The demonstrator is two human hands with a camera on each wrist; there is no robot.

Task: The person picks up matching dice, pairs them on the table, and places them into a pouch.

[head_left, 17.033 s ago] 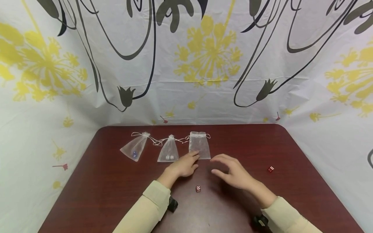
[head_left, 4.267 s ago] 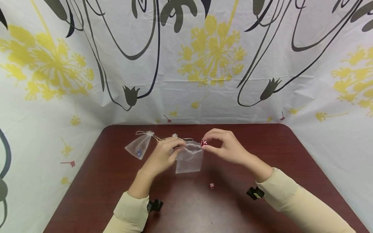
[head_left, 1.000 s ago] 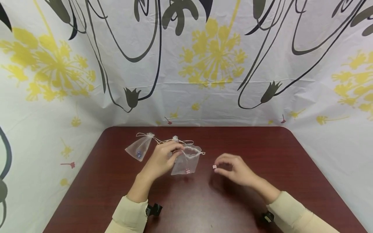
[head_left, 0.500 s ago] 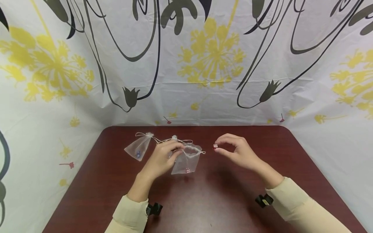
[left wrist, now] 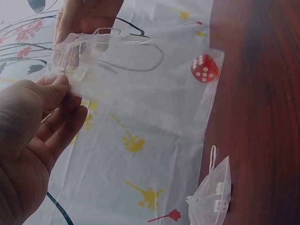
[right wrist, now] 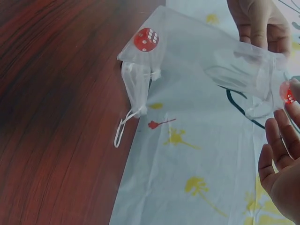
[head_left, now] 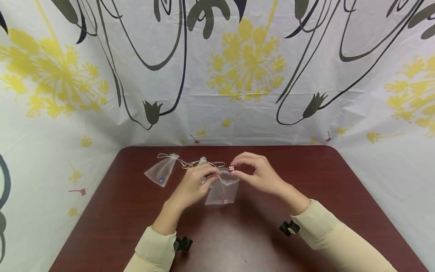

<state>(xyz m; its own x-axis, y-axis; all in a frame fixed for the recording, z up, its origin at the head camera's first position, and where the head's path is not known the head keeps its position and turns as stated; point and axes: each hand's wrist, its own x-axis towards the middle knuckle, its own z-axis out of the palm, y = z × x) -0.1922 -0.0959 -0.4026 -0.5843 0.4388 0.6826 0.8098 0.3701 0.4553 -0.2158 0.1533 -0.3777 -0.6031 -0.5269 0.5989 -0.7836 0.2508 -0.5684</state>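
Observation:
My left hand (head_left: 193, 186) pinches the rim of a sheer white drawstring pouch (head_left: 217, 193) and holds it up with its mouth spread. One red die (left wrist: 204, 68) lies in the bottom corner of that pouch, seen through the mesh. Between thumb and fingertips, my right hand (head_left: 263, 175) pinches a second red die (head_left: 231, 169) right at the pouch's mouth. In the right wrist view this second die (right wrist: 287, 93) shows beside the rim, partly covered by the fingers.
A tied pouch with blue dice (head_left: 161, 179) lies at the table's back left. Another tied pouch (left wrist: 212, 197) with white dice sits behind the held one, mostly hidden in the head view. The dark red table (head_left: 289, 158) meets a patterned cloth (head_left: 251, 124) at the back.
My right hand has lifted the second red die from near the table and carried it left to the pouch's mouth. The left hand keeps its grip, with the pouch shifted slightly right.

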